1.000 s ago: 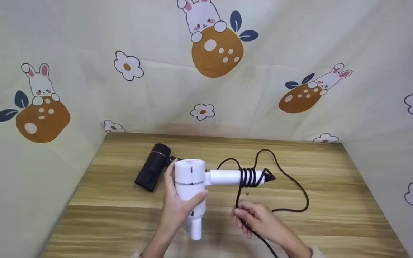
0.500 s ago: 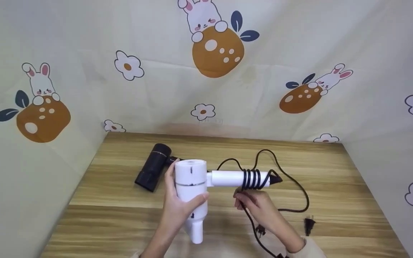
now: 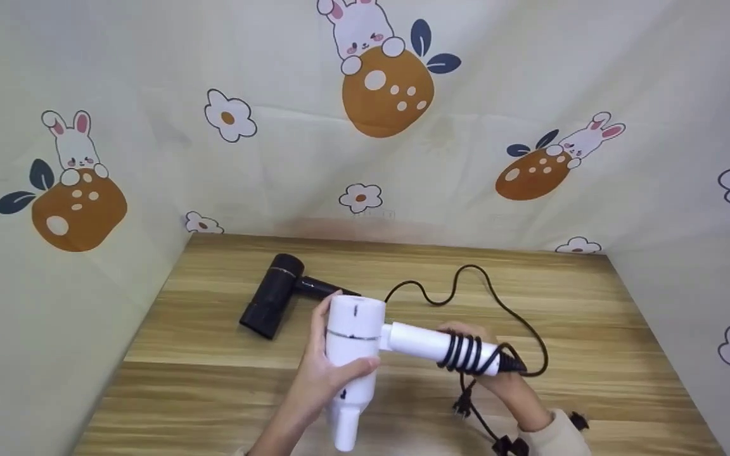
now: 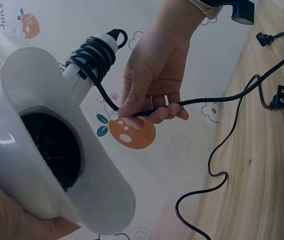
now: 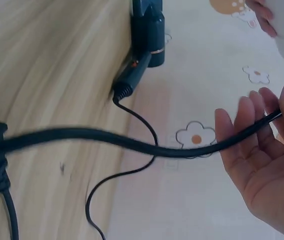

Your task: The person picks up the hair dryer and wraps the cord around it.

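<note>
Wood-grain tabletop (image 3: pixel 213 380), streaked, running back to a cream cloth backdrop (image 3: pixel 289 152). Black hair dryer (image 3: pixel 268 304) lies on it, rear left: barrel (image 3: pixel 275 291) aslant, handle (image 3: pixel 317 287) pointing right, thin metallic ring (image 3: pixel 282 272) round the barrel. Its black cord (image 3: pixel 471 266) curves loosely across the rear right. Backdrop lightly creased; white rabbits (image 3: pixel 364 35) over orange-brown fruits (image 3: pixel 377 104), dark blue leaves (image 3: pixel 421 38), white flowers (image 3: pixel 229 117) with brown centres. "Juice" lettering (image 4: pixel 1 16) in the left wrist view.

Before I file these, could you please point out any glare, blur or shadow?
Head view: soft shadow on the table below the white hair dryer; left wrist view: a small highlight on its rounded side; right wrist view: the cord looks soft nearest the camera.
</note>
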{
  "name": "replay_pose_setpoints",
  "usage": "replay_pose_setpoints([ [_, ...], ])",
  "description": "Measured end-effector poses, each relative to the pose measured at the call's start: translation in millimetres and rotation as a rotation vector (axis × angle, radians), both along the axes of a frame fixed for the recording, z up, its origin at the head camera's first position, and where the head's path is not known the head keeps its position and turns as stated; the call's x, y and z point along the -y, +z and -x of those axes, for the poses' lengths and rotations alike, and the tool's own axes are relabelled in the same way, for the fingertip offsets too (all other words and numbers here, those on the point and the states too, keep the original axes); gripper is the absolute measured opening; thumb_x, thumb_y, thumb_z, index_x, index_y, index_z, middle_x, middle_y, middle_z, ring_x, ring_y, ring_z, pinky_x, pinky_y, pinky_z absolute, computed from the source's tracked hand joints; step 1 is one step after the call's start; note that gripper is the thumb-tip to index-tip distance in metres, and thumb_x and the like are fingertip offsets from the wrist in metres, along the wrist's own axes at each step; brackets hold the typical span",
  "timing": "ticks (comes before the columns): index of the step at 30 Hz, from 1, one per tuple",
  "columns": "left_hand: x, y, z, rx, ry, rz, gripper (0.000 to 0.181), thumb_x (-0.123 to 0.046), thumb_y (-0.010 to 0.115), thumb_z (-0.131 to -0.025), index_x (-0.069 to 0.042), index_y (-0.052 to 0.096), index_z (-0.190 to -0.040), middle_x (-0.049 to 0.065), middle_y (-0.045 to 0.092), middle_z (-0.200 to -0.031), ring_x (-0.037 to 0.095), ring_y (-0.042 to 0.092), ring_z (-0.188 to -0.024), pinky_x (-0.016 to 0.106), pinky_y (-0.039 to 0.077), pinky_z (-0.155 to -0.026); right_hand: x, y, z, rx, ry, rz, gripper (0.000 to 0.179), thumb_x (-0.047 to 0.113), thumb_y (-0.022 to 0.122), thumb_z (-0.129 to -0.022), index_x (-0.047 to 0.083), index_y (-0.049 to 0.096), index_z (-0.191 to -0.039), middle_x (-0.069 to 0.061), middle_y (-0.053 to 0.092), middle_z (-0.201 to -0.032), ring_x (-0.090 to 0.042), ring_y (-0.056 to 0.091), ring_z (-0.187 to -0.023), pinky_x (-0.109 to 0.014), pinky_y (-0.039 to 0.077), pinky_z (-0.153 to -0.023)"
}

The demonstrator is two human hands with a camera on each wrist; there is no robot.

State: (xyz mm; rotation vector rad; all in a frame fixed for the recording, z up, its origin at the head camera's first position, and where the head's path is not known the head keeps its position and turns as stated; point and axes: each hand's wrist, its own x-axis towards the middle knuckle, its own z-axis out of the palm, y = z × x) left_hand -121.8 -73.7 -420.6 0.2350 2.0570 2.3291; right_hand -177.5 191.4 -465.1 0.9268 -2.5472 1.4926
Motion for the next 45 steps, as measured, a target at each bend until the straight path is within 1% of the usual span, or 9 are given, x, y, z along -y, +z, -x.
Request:
replay_pose_setpoints([
  [2, 0.9, 0.5, -0.2, -0.004, -0.039, 0.011, 0.100, -0.007, 0.078, -0.067, -0.020, 0.016, -0.145, 0.020, 0.044, -0.126, 0.025, 0.057, -0.091, 0.043, 0.052, -0.075, -3.7, 5.8, 3.3, -0.021, 0.004, 0.034, 0.012, 0.005, 0.058, -0.088, -0.003, 0.065, -0.093, -0.012, 0.067, -0.076, -0.001, 0.056, -0.059, -0.021, 0.050, -0.050],
  [3, 1.2, 0.9, -0.3, -0.006, -0.056, 0.022, 0.099, -0.007, 0.078, -0.067, -0.020, 0.017, -0.145, 0.020, 0.044, -0.124, 0.025, 0.058, -0.090, 0.043, 0.053, -0.074, -3.3, 17.7, -0.4, 0.067, -0.011, 0.069, 0.010, 0.002, 0.062, -0.085, -0.007, 0.066, -0.088, -0.018, 0.067, -0.075, -0.005, 0.059, -0.058, -0.025, 0.052, -0.050],
  [8, 1.0, 3.3, 0.1, -0.049, -0.100, 0.117, 0.098, -0.010, 0.079, -0.066, -0.022, 0.020, -0.144, 0.019, 0.051, -0.113, 0.024, 0.059, -0.084, 0.041, 0.054, -0.069, -14.1, 37.9, -3.0, 0.161, -0.111, -0.130, 0.015, 0.018, 0.071, -0.080, 0.004, 0.069, -0.076, -0.003, 0.063, -0.064, 0.004, 0.045, -0.055, -0.015, 0.041, -0.050],
  [12, -1.4, 2.2, 0.6, -0.062, -0.090, 0.209, 0.100, -0.012, 0.080, -0.063, -0.022, 0.021, -0.144, 0.017, 0.055, -0.108, 0.022, 0.059, -0.081, 0.037, 0.054, -0.065, -21.0, 49.8, -5.5, 0.183, -0.120, -0.215, 0.022, 0.026, 0.074, -0.077, 0.011, 0.063, -0.067, 0.010, 0.048, -0.058, 0.003, 0.037, -0.052, -0.014, 0.033, -0.047],
  [19, -5.0, -1.9, 2.7, -0.033, -0.037, 0.275, 0.103, -0.013, 0.081, -0.062, -0.023, 0.020, -0.145, 0.018, 0.055, -0.107, 0.021, 0.058, -0.079, 0.035, 0.053, -0.063, -22.2, 66.6, -16.7, 0.181, -0.122, -0.239, 0.026, 0.017, 0.071, -0.079, 0.010, 0.052, -0.063, 0.011, 0.042, -0.057, 0.002, 0.038, -0.052, -0.016, 0.036, -0.048],
  [29, -6.7, -4.5, 4.1, -0.081, 0.074, 0.394, 0.103, -0.019, 0.082, -0.061, -0.025, 0.022, -0.144, 0.015, 0.056, -0.111, 0.019, 0.057, -0.080, 0.033, 0.050, -0.065, -10.6, 76.1, -36.6, -0.098, -0.095, -0.323, 0.018, 0.018, 0.059, -0.090, 0.021, 0.061, -0.073, 0.016, 0.050, -0.058, 0.007, 0.037, -0.050, -0.015, 0.034, -0.043],
  [34, -6.9, -6.4, 4.1, -0.090, 0.136, 0.382, 0.103, -0.020, 0.083, -0.061, -0.026, 0.022, -0.144, 0.014, 0.053, -0.118, 0.019, 0.056, -0.082, 0.034, 0.050, -0.068, -2.1, 74.1, -44.2, -0.135, -0.115, -0.303, 0.023, 0.011, 0.051, -0.094, 0.019, 0.062, -0.075, 0.015, 0.052, -0.061, 0.007, 0.039, -0.054, -0.015, 0.038, -0.047],
  [42, -7.6, -6.5, 7.2, -0.108, 0.237, 0.331, 0.104, -0.019, 0.084, -0.062, -0.027, 0.022, -0.145, 0.013, 0.053, -0.123, 0.021, 0.057, -0.086, 0.034, 0.050, -0.071, 7.9, 72.1, -57.0, 0.118, -0.105, -0.153, 0.025, 0.020, 0.041, -0.100, 0.015, 0.063, -0.088, 0.004, 0.051, -0.055, 0.002, 0.044, -0.049, -0.019, 0.040, -0.044],
  [45, -7.5, -6.2, 9.9, -0.105, 0.290, 0.285, 0.105, -0.018, 0.085, -0.062, -0.028, 0.021, -0.145, 0.011, 0.051, -0.128, 0.022, 0.057, -0.091, 0.034, 0.050, -0.074, 14.3, 66.8, -61.1, 0.136, -0.060, -0.105, 0.026, 0.018, 0.038, -0.101, 0.013, 0.063, -0.095, -0.002, 0.053, -0.054, 0.000, 0.045, -0.049, -0.020, 0.043, -0.047],
])
